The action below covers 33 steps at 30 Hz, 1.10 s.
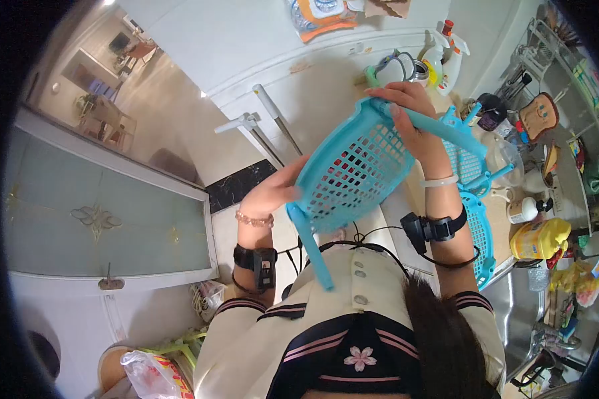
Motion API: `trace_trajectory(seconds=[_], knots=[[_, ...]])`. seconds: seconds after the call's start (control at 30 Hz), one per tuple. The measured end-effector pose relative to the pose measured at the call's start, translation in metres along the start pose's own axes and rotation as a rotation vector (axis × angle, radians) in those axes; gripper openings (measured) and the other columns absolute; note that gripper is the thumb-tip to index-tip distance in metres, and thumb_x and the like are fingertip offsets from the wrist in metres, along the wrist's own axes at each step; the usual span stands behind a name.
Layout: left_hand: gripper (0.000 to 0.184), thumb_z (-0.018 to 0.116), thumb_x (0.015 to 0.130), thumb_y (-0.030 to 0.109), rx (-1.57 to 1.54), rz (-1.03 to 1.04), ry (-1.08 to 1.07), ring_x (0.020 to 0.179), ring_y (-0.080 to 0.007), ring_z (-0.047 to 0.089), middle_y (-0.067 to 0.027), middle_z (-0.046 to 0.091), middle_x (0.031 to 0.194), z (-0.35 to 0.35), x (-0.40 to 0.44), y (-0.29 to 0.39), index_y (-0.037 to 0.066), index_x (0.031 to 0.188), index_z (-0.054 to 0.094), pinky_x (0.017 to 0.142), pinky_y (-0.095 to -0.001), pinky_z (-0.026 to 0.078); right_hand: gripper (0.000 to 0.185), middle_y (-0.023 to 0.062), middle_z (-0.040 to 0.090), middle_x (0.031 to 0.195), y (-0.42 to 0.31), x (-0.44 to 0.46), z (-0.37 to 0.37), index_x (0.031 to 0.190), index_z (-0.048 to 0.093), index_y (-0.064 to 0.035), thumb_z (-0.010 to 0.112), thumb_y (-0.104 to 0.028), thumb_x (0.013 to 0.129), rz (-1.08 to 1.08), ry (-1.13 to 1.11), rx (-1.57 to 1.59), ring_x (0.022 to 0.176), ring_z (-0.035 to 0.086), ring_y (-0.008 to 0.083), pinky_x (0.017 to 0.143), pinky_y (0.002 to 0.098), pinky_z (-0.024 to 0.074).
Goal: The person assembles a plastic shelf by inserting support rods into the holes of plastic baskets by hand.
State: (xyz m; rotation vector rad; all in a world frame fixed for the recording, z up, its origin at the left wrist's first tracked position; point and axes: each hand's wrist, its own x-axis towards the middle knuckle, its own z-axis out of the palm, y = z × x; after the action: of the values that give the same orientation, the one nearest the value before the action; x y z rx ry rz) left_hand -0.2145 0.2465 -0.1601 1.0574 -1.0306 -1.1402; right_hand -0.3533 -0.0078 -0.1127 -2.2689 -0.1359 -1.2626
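Observation:
A turquoise plastic rack shelf (329,151) with a lattice base hangs tilted in front of my chest, held in both hands. My left hand (281,186) grips its left rim, fingers partly hidden behind it. At the upper right corner, my right hand (409,116) is closed around the rim beside a tube-like post (449,132). Another turquoise post (316,256) points down from the near left corner. Beyond my right forearm, more turquoise lattice shelves (478,229) lie on the counter, with short posts sticking up.
Spray bottles (451,65) stand at the back of the counter. A yellow jug (540,239) and a white pump bottle (527,210) are at the right, near a sink faucet (558,340). On the left are a glass-paneled door (106,219) and metal poles with white ends (251,126).

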Motion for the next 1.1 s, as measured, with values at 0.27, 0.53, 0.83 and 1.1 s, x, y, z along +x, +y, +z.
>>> trace_trajectory(seconds=[0.27, 0.53, 0.83, 1.1], knots=[[0.048, 0.057, 0.085, 0.016, 0.29, 0.01, 0.149, 0.105, -0.013, 0.047, -0.0081, 0.05, 0.118, 0.052, 0.069, 0.046, -0.002, 0.126, 0.039, 0.091, -0.0278, 0.038, 0.025, 0.0067, 0.056, 0.096, -0.025, -0.001, 0.008, 0.096, 0.06, -0.017, 0.057, -0.024, 0.072, -0.24, -0.023, -0.273, 0.09, 0.049, 0.0286, 0.082, 0.0425, 0.0383], [0.051, 0.06, 0.082, 0.012, 0.151, 0.127, 0.186, 0.103, -0.0123, 0.05, -0.0076, 0.05, 0.116, 0.067, 0.093, 0.039, -0.001, 0.126, 0.038, 0.088, -0.0261, 0.041, 0.032, 0.0066, 0.053, 0.091, -0.035, -0.016, 0.013, 0.086, 0.05, -0.0115, 0.072, -0.009, 0.063, -0.116, 0.324, -0.087, 0.098, 0.049, 0.0287, 0.088, 0.0437, 0.0366], [0.052, 0.059, 0.083, 0.01, 0.246, 0.321, 0.335, 0.104, -0.0141, 0.05, -0.0082, 0.052, 0.114, 0.082, 0.101, 0.053, -0.001, 0.128, 0.035, 0.089, -0.0269, 0.041, 0.028, 0.0102, 0.054, 0.093, -0.06, -0.019, 0.006, 0.086, 0.05, -0.0037, 0.071, 0.001, 0.068, 0.216, 0.419, 0.4, 0.088, 0.054, 0.0169, 0.075, 0.0279, 0.0459], [0.053, 0.051, 0.085, 0.004, 0.196, 0.552, 0.427, 0.109, -0.0148, 0.046, -0.0117, 0.044, 0.124, 0.102, 0.099, 0.051, -0.004, 0.132, 0.028, 0.094, -0.027, 0.036, 0.023, 0.0159, 0.057, 0.093, -0.063, -0.015, 0.01, 0.094, 0.042, -0.0014, 0.059, 0.005, 0.079, 0.275, 0.542, 0.777, 0.078, 0.06, 0.0185, 0.065, 0.0289, 0.0541]])
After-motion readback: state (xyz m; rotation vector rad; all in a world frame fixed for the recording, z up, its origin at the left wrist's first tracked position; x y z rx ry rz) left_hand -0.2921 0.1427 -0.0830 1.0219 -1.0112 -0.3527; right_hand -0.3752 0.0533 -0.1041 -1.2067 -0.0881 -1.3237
